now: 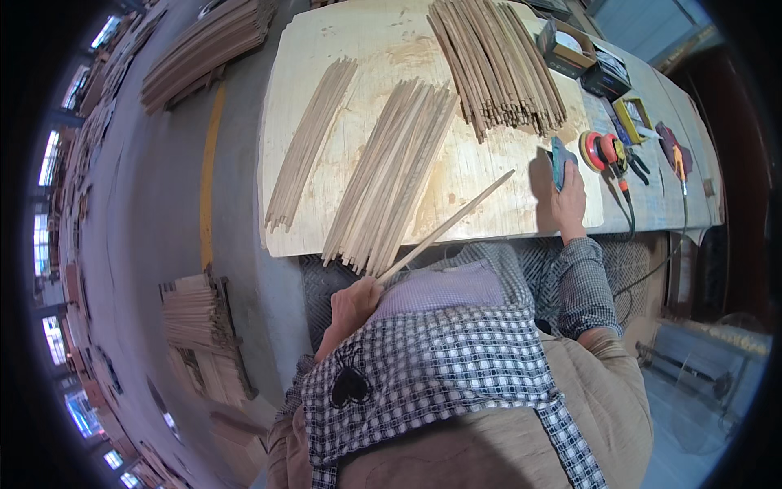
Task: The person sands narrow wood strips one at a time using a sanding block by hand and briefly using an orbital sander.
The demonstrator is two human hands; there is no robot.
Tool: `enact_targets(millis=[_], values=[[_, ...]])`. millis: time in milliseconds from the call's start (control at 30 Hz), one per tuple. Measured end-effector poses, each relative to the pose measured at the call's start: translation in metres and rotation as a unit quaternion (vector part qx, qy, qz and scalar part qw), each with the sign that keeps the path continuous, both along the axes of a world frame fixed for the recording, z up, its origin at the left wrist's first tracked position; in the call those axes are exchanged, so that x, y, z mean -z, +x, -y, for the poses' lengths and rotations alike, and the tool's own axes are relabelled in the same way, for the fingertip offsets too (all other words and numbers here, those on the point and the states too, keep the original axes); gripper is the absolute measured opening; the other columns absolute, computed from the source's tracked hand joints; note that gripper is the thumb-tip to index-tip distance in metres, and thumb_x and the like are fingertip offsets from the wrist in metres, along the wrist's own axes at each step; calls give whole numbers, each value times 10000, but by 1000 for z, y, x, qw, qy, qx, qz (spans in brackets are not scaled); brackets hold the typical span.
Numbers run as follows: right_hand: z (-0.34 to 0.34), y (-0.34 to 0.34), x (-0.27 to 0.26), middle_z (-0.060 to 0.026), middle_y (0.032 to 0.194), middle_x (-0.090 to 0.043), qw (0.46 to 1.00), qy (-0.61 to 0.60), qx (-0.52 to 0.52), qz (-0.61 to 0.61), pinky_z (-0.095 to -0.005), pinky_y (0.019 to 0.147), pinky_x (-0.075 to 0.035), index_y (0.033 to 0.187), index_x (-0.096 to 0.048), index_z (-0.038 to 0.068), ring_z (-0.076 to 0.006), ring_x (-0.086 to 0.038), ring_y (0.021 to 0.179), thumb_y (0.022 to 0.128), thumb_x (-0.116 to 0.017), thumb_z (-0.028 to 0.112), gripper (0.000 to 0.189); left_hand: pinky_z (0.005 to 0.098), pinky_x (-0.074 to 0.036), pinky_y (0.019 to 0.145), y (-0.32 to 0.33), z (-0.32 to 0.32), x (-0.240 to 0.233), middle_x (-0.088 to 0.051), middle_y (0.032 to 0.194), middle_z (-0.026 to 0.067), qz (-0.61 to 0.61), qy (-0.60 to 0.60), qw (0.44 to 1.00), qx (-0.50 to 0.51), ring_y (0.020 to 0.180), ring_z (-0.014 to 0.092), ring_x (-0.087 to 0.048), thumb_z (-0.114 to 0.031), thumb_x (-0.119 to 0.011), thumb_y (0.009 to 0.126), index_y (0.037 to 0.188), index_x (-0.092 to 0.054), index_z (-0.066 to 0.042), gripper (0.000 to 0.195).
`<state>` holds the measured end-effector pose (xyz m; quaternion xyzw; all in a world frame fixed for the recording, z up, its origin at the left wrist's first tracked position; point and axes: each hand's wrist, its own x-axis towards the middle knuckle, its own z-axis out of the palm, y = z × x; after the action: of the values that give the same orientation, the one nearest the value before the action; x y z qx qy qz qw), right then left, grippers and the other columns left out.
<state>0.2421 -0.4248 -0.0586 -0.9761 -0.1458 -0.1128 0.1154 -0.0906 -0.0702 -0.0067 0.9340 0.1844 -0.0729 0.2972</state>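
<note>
My left hand (pixel 357 304) grips the near end of a single thin wooden strip (pixel 455 220). The strip slants over the table's front edge, its far end pointing up to the right. My right hand (pixel 570 198) holds a teal sanding pad (pixel 558 162), apart from the strip's far end and casting a shadow on the board. Left of the held strip lies a wide bundle of pale wooden strips (pixel 391 177), with a narrower bundle (pixel 311 143) beyond it. A stack of darker strips (pixel 498 67) lies at the back of the plywood tabletop (pixel 379 30).
To the right lie a red pneumatic orbital sander (pixel 602 150) with its hose and an orange air blow gun (pixel 679 162). Open boxes (pixel 565 52) and a yellow tray (pixel 632 119) stand behind them. Stacked wood (pixel 208 46) and a loaded rack (pixel 195 318) stand on the floor at left.
</note>
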Motion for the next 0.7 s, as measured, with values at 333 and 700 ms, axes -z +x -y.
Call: enact_targets(millis=[333, 700], values=[[55, 47, -11, -268, 1465, -251, 985, 32, -126, -109, -525, 1078, -232, 1414, -328, 49, -416, -253, 1357, 698, -711, 478, 918, 511, -460, 612, 3, 64, 39, -634, 757, 182, -47, 5, 997, -55, 709, 412, -610, -276, -546, 883, 878, -532, -77, 199], [120, 156, -31, -267, 1157, -554, 995, 6, 54, -85, -451, 920, -437, 1349, -379, 44, -418, -546, 1075, 658, -755, 381, 855, 497, -465, 527, -15, 123, 74, -615, 687, 130, 18, 115, 987, -115, 598, 370, -603, -281, -550, 897, 792, -503, -88, 225]])
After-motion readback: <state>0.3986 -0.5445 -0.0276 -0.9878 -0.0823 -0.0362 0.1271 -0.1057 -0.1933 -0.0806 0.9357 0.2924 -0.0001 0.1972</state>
